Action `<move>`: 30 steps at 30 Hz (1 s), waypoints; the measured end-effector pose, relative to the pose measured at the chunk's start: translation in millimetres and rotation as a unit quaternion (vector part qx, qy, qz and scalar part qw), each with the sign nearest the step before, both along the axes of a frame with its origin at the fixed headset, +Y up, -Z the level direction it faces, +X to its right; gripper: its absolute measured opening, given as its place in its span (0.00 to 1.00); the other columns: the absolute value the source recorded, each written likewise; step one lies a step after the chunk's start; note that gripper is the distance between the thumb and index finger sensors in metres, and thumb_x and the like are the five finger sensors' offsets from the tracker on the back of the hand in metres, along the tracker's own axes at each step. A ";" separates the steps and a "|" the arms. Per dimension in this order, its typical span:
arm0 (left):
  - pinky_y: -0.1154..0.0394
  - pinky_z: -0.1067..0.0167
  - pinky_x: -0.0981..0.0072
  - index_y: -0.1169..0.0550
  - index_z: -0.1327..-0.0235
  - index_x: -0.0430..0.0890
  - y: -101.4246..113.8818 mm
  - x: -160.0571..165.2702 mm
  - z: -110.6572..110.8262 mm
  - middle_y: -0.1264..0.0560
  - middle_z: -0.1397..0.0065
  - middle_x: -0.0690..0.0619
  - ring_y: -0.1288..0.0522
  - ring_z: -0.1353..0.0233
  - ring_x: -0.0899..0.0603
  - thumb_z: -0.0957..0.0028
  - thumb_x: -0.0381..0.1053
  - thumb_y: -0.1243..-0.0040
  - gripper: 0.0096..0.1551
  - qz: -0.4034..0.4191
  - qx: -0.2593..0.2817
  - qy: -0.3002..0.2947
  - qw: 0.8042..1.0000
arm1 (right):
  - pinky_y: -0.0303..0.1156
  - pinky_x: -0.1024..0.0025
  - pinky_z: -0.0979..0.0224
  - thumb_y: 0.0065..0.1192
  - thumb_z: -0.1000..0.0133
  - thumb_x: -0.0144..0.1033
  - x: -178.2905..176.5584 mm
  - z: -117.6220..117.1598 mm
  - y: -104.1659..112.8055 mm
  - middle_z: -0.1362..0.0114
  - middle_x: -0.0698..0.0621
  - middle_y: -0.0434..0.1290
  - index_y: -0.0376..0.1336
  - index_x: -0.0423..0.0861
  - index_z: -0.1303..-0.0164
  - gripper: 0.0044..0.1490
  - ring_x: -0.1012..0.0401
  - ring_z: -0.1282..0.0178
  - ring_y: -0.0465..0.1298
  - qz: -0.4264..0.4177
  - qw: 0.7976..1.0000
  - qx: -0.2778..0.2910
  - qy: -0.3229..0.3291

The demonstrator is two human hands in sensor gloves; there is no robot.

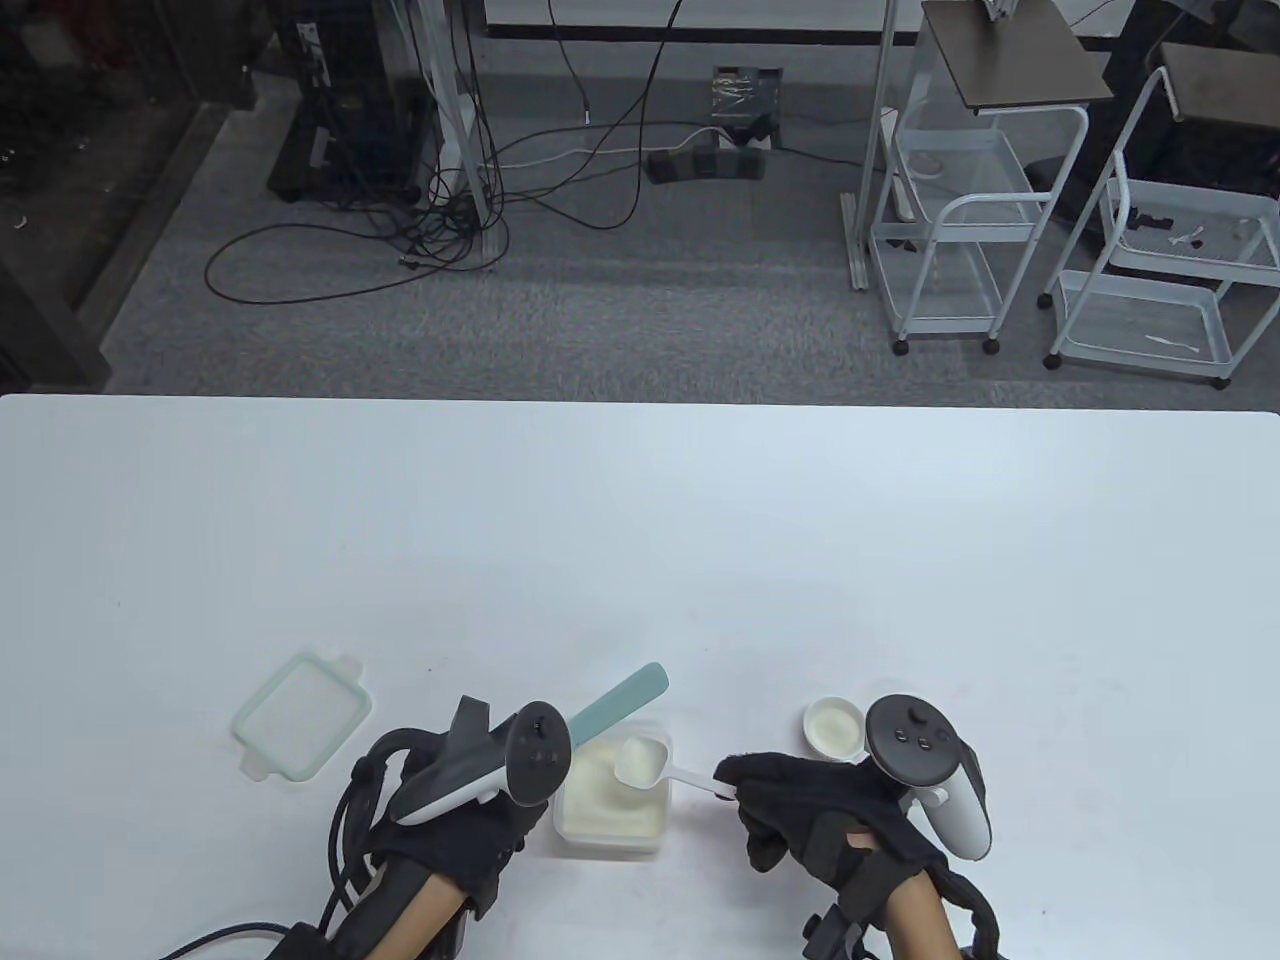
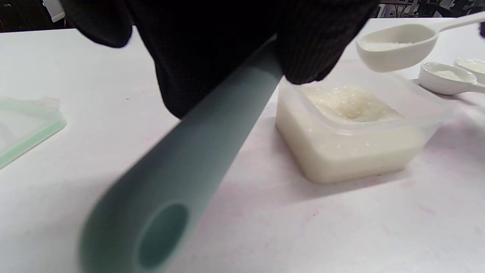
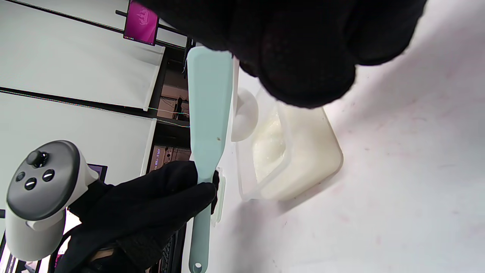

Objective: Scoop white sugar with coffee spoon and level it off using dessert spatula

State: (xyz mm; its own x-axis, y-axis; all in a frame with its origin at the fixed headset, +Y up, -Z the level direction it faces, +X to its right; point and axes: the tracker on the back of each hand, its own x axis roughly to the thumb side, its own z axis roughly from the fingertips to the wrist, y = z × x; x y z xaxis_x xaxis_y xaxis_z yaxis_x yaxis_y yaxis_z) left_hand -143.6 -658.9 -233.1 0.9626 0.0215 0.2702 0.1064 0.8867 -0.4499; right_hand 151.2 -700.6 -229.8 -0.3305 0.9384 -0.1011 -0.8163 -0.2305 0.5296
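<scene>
Near the table's front edge, the right hand pinches the handle of the white coffee spoon with curled fingers, holding its sugar-filled bowl above the open clear container of white sugar. The left hand, fingers wrapped round the handle, grips the teal dessert spatula, whose blade angles up over the container's far edge, close to the spoon. A green-rimmed lid lies to the container's left, and 1 small white dish to its right.
</scene>
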 end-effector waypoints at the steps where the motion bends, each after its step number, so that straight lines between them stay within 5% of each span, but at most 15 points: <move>1: 0.32 0.28 0.30 0.17 0.29 0.44 -0.7 0.6 0.1 0.14 0.36 0.52 0.15 0.37 0.43 0.34 0.59 0.35 0.28 0.002 -0.003 -0.002 1.000 | 0.73 0.39 0.37 0.56 0.36 0.24 -0.1 0.0 0.0 0.51 0.38 0.76 0.65 0.25 0.30 0.28 0.52 0.59 0.82 0.000 1.000 0.000 0.001; 5: 0.31 0.28 0.31 0.16 0.30 0.46 -7.9 7.9 2.2 0.13 0.39 0.52 0.14 0.40 0.45 0.35 0.60 0.35 0.27 -0.090 0.001 -0.015 0.996 | 0.73 0.39 0.37 0.56 0.36 0.24 -0.8 0.0 -0.5 0.51 0.38 0.76 0.65 0.25 0.30 0.28 0.52 0.59 0.82 0.002 1.000 0.000 0.003; 8: 0.32 0.29 0.30 0.15 0.31 0.44 -1.4 6.7 1.9 0.13 0.39 0.52 0.14 0.40 0.44 0.35 0.60 0.34 0.28 -0.014 0.026 -0.008 1.000 | 0.73 0.39 0.37 0.56 0.36 0.24 -1.4 0.2 0.5 0.51 0.38 0.76 0.65 0.25 0.30 0.28 0.52 0.59 0.82 -0.003 1.000 0.003 0.005; 10: 0.33 0.28 0.28 0.15 0.30 0.45 -7.0 7.3 3.7 0.13 0.38 0.52 0.14 0.39 0.44 0.34 0.60 0.34 0.28 -0.072 -0.036 -0.020 0.997 | 0.73 0.39 0.37 0.56 0.36 0.24 -1.8 0.1 1.3 0.51 0.38 0.76 0.65 0.25 0.30 0.28 0.52 0.59 0.82 -0.005 1.000 0.005 0.006; 18: 0.33 0.28 0.27 0.15 0.30 0.45 0.6 -1.7 0.5 0.13 0.38 0.52 0.14 0.38 0.44 0.35 0.60 0.34 0.28 -0.009 -0.014 -0.001 1.000 | 0.73 0.38 0.37 0.56 0.36 0.24 0.5 0.5 2.7 0.50 0.38 0.76 0.65 0.25 0.30 0.28 0.52 0.58 0.82 -0.018 1.000 0.009 0.003; 30: 0.24 0.31 0.39 0.18 0.27 0.45 -17.2 -43.5 -27.6 0.16 0.34 0.51 0.13 0.38 0.42 0.34 0.57 0.36 0.28 -0.039 0.072 0.098 0.992 | 0.73 0.38 0.36 0.56 0.36 0.24 4.0 0.1 2.6 0.50 0.38 0.76 0.65 0.26 0.29 0.28 0.51 0.58 0.82 -0.022 0.999 0.022 -0.013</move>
